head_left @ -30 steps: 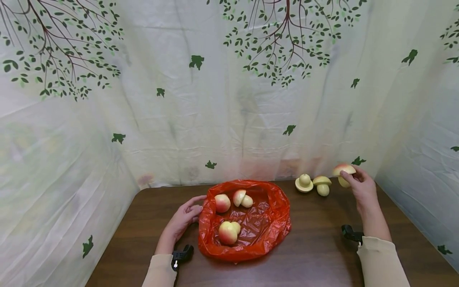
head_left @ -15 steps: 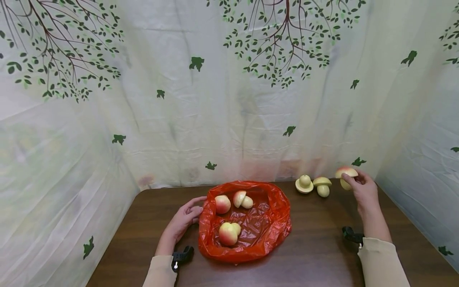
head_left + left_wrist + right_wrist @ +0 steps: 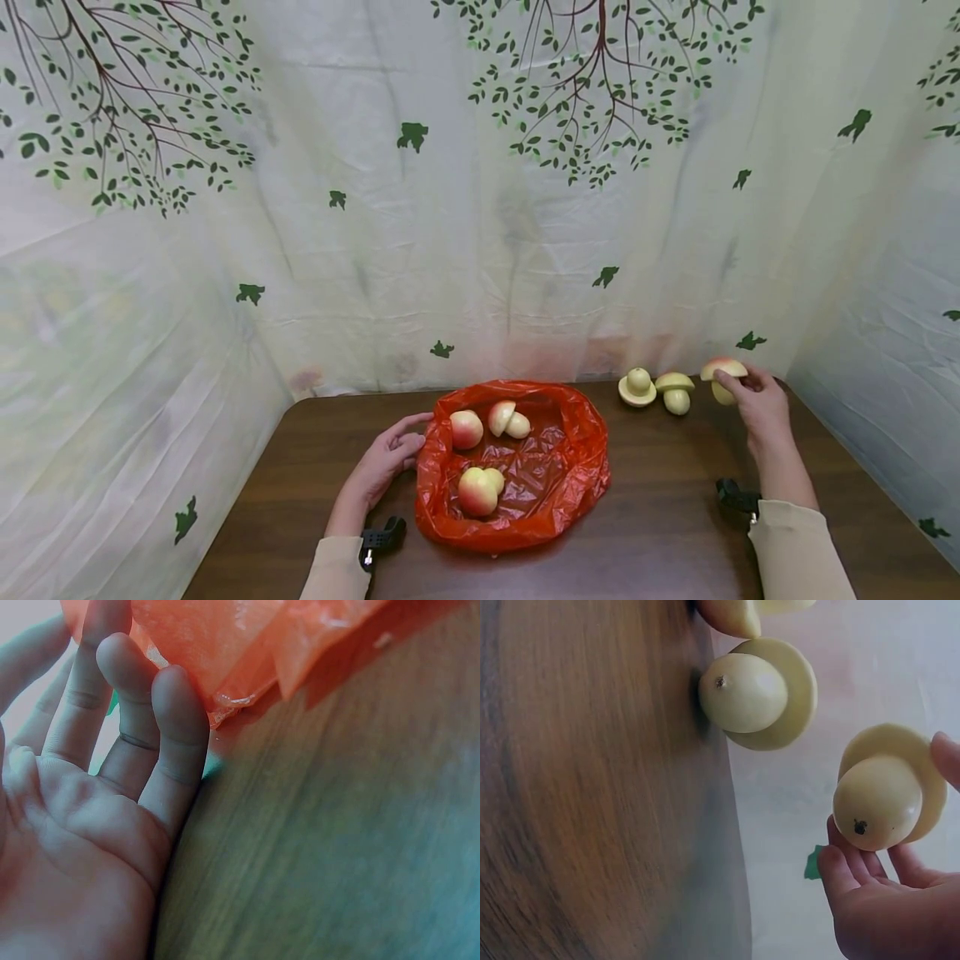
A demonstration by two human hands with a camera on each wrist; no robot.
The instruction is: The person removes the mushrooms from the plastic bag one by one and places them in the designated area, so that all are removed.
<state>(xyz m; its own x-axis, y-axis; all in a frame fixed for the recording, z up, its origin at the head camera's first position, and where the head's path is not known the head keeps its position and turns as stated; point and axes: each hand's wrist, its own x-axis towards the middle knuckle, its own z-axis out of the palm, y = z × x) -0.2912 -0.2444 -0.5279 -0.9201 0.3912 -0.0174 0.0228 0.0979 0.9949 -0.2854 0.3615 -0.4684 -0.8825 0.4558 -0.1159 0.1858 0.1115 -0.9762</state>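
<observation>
1. The mushroom piece was near the table's far right corner, pinched by the right hand.
2. Two other pieces lay beside it; three sat inside the red bag: seemingly about half done.
3. The left hand, fingers loosely spread, touched the bag's side.

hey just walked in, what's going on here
A person is holding a mushroom-shaped piece by its cap in the right hand, near the table's far right edge. Their left hand touches the left side of an open red plastic bag. Three red-tinged pieces lie inside the bag. Two more mushroom shapes stand outside it: an upside-down one and another beside it, closer to the right hand.
</observation>
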